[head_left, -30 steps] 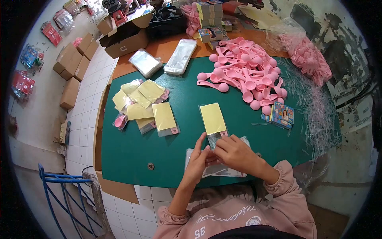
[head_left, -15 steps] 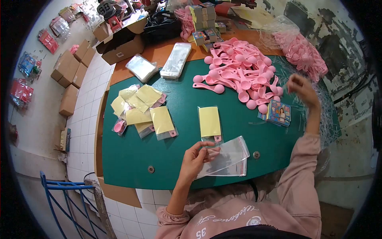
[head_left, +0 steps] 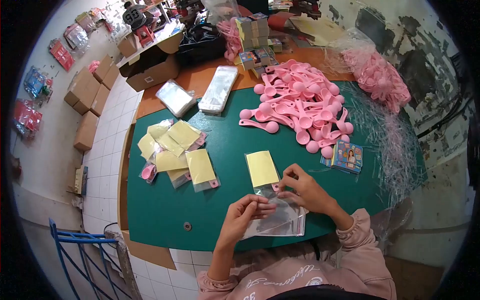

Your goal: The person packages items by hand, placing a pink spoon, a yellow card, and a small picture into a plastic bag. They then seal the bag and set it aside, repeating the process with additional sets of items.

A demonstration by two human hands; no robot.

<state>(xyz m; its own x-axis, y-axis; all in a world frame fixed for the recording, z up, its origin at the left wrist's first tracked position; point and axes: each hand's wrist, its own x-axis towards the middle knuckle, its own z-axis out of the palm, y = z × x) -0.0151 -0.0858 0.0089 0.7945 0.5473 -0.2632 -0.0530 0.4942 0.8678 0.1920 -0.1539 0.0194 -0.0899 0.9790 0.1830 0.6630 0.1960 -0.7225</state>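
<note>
My left hand [head_left: 246,212] is over a few clear plastic bags [head_left: 280,227] near the front edge of the table, its thumb and fingers closed on the top bag. My right hand [head_left: 311,192] has come in from the other side, its fingertips pinched at the upper edge of the same bag. Just beyond my hands lies a filled packet with a yellow card [head_left: 262,169] and a pink handle end at its lower corner. The pinched edge is partly hidden by my fingers.
Pink measuring spoons [head_left: 302,107] are heaped at the back right, beside a stack of printed cards [head_left: 347,156]. Filled packets [head_left: 172,150] lie in a pile at left. Two stacks of clear bags [head_left: 218,90] rest behind. A bag of pink spoons [head_left: 377,70] stands far right.
My right hand has moved from beside the spoon heap down and left to the clear bag at my left hand. The left hand stays over the bags, its fingers straighter.
</note>
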